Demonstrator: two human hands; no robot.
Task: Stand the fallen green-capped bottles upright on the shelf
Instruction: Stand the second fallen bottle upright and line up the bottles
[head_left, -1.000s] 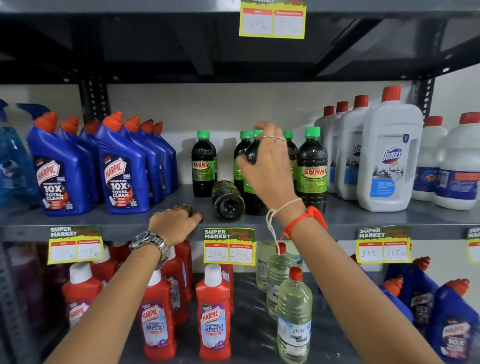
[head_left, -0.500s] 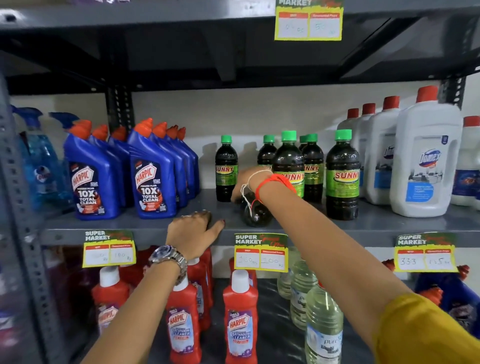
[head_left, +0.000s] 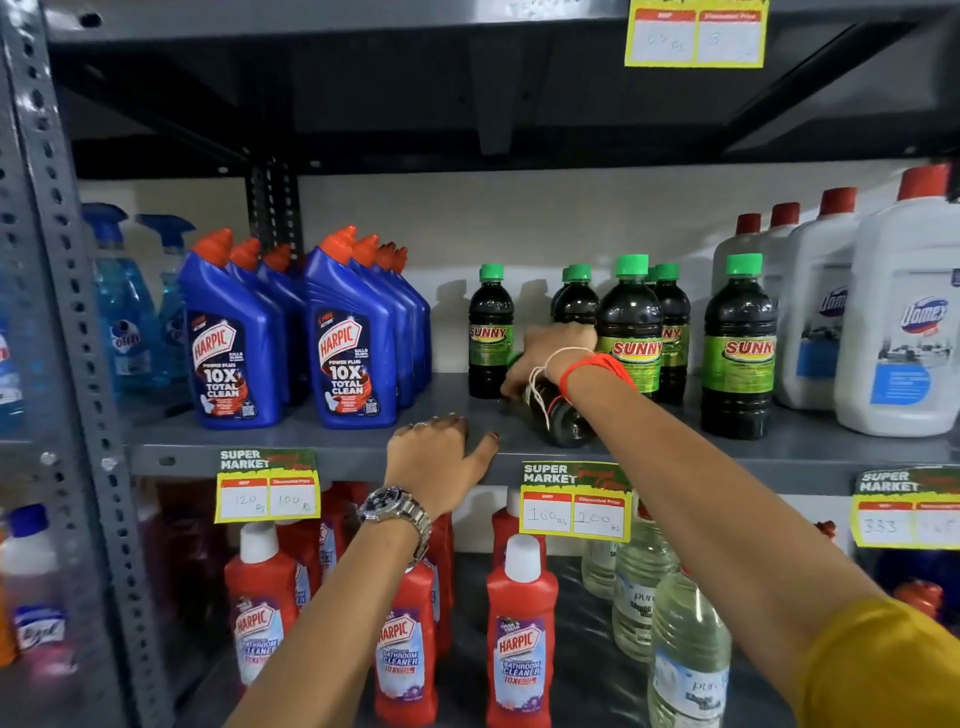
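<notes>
One dark green-capped bottle (head_left: 563, 421) lies on its side on the grey shelf (head_left: 322, 441), its base pointing toward me and its cap end hidden. My right hand (head_left: 543, 358) is wrapped over its far end and grips it. Several other green-capped Sunny bottles stand upright behind and beside it, such as one at the left (head_left: 490, 332) and one at the right (head_left: 737, 348). My left hand (head_left: 436, 460) rests on the shelf's front edge, fingers bent on the metal, holding nothing.
Blue Harpic bottles (head_left: 348, 338) stand to the left on the same shelf, blue spray bottles (head_left: 122, 312) further left. White Domex bottles (head_left: 904, 322) crowd the right. Red Harpic bottles (head_left: 519, 639) and clear bottles (head_left: 685, 649) fill the shelf below. Yellow price tags (head_left: 574, 501) hang on the edge.
My right hand dropped from the upright bottles' tops down onto the lying bottle and closed on it. The view shifted left and closer. My left hand stayed on the shelf edge.
</notes>
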